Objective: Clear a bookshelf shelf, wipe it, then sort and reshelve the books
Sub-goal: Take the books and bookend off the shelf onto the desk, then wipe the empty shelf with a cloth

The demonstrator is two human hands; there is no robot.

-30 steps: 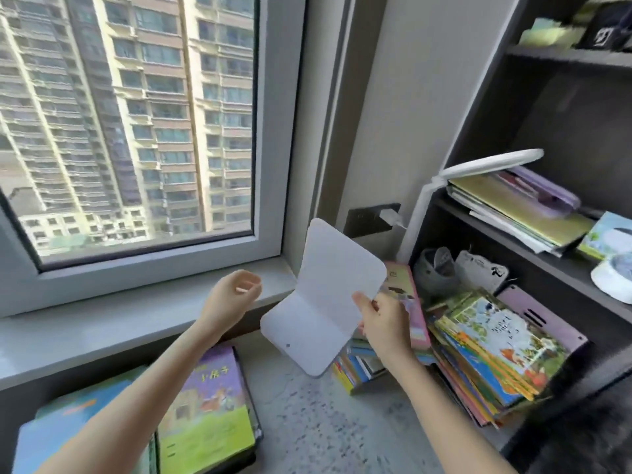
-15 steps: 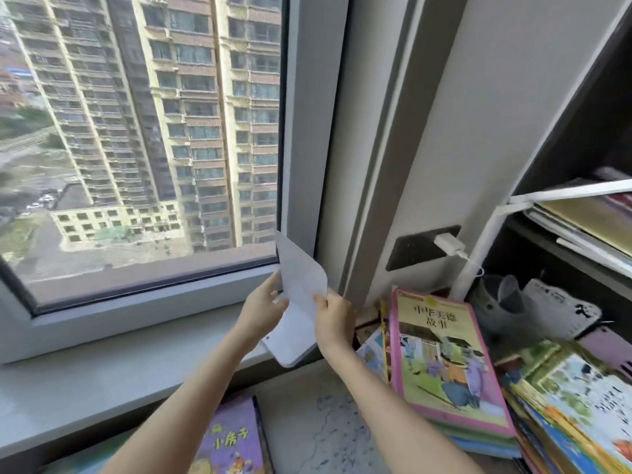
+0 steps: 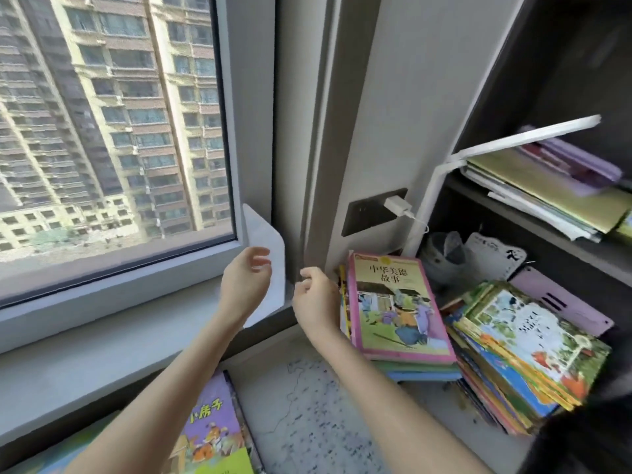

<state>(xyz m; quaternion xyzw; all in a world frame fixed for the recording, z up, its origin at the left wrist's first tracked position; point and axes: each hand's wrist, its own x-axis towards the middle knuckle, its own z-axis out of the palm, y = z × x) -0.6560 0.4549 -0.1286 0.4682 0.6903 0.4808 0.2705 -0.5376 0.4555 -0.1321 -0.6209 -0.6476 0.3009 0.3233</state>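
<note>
A white folded board (image 3: 268, 239) stands on edge on the windowsill (image 3: 102, 323), leaning in the corner of the window frame. My left hand (image 3: 246, 282) hovers in front of it with loosely curved fingers and does not grip it. To the right of the board, my right hand (image 3: 314, 295) is loosely curled, holds nothing and stays a little apart from the board. Beside that hand a pink-edged picture book (image 3: 396, 302) tops a stack. A messier pile of picture books (image 3: 526, 350) lies further right. A purple book (image 3: 208, 429) lies at the bottom left.
The dark bookshelf (image 3: 547, 241) on the right holds flat folders and papers on its upper board. A white desk lamp (image 3: 513, 138) reaches across it. A charger is plugged into the wall socket (image 3: 372, 210). The marbled desk top (image 3: 301, 405) shows between the stacks.
Both hands carried the white board up from the desk to the window corner, folded it shut and stood it there. Their fingers have now come off it.
</note>
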